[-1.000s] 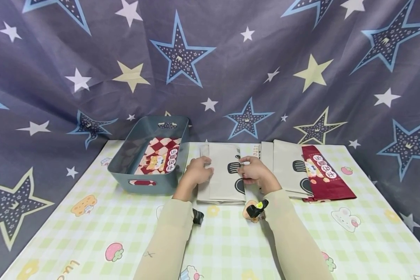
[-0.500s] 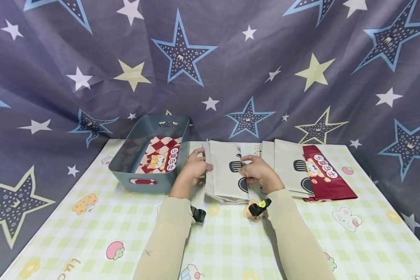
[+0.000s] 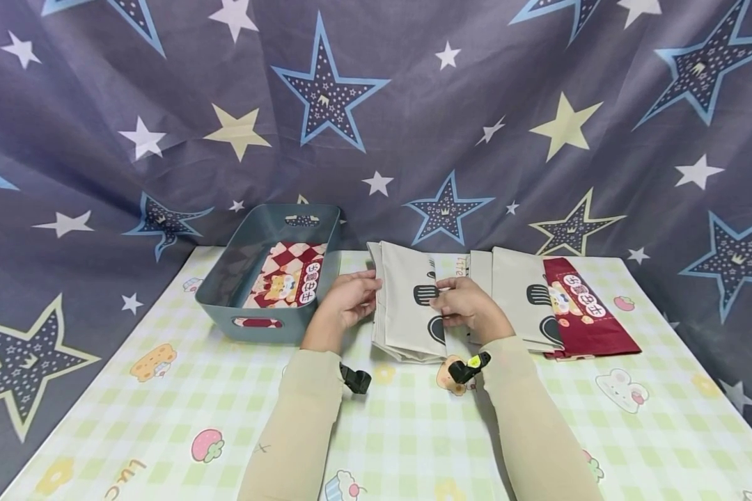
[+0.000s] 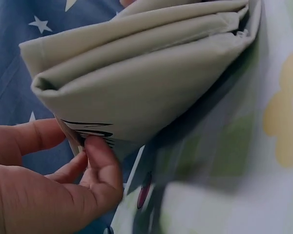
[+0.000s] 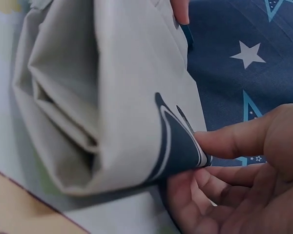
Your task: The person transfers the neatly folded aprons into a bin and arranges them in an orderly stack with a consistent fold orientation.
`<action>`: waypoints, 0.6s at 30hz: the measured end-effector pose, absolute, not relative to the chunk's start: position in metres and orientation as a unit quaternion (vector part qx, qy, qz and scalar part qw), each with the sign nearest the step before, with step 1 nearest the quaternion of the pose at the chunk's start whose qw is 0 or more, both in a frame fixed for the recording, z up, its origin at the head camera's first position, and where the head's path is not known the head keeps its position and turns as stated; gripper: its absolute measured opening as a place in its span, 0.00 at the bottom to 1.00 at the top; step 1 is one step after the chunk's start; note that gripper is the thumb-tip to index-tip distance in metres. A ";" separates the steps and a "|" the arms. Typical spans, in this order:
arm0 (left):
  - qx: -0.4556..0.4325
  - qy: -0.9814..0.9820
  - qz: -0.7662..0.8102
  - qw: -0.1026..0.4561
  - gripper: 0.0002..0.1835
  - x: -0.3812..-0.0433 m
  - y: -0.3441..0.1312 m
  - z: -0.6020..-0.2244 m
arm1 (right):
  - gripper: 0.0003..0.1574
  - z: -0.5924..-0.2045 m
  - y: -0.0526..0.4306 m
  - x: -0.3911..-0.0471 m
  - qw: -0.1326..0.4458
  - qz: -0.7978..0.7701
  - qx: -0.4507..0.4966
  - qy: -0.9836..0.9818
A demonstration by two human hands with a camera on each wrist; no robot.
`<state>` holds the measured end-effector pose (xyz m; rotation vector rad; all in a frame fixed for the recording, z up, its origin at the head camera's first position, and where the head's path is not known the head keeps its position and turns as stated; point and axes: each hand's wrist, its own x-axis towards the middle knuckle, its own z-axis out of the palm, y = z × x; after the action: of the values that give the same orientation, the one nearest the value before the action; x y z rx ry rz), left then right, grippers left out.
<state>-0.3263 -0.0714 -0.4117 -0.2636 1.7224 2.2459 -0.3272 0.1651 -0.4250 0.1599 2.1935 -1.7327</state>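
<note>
A folded cream cloth (image 3: 404,299) with dark kitchen-utensil prints stands between the two hands in the head view, its left side tipped up off the table. My left hand (image 3: 346,304) grips the left edge; in the left wrist view, thumb and fingers (image 4: 105,163) close on the folded fabric. On the opposite edge my right hand (image 3: 471,307) pinches the cloth, the thumb (image 5: 234,139) on the printed face and the other fingers beneath. Several loose layers show at the cloth's near end in both wrist views.
Left of the hands stands a blue-grey basket (image 3: 299,330) with a red checkered folded cloth (image 3: 288,261) inside. To the right, another cream cloth (image 3: 514,289) overlaps a dark red one (image 3: 608,337). A starry curtain (image 3: 376,83) hangs behind the checkered tabletop (image 3: 401,431).
The cream cloth's left side has risen from the table and the cloth has shifted slightly right. My left hand has moved from lying over its left edge to gripping that edge.
</note>
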 end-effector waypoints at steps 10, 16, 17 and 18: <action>-0.104 0.590 0.780 0.182 0.28 -0.323 -0.074 -0.406 | 0.40 -0.414 0.174 -0.326 0.165 -0.649 0.037 0.742; -0.089 0.567 0.798 0.181 0.30 -0.322 -0.074 -0.401 | 0.38 -0.403 0.179 -0.322 0.165 -0.680 0.023 0.714; -0.087 0.565 0.800 0.181 0.30 -0.322 -0.074 -0.400 | 0.38 -0.402 0.179 -0.321 0.169 -0.686 0.021 0.707; -0.086 0.563 0.801 0.183 0.30 -0.322 -0.074 -0.399 | 0.38 -0.401 0.180 -0.321 0.173 -0.690 0.021 0.702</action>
<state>-0.3217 -0.0741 -0.3994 -0.2418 1.5897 2.2604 -0.3213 0.1797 -0.4015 0.0585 1.9913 -1.9584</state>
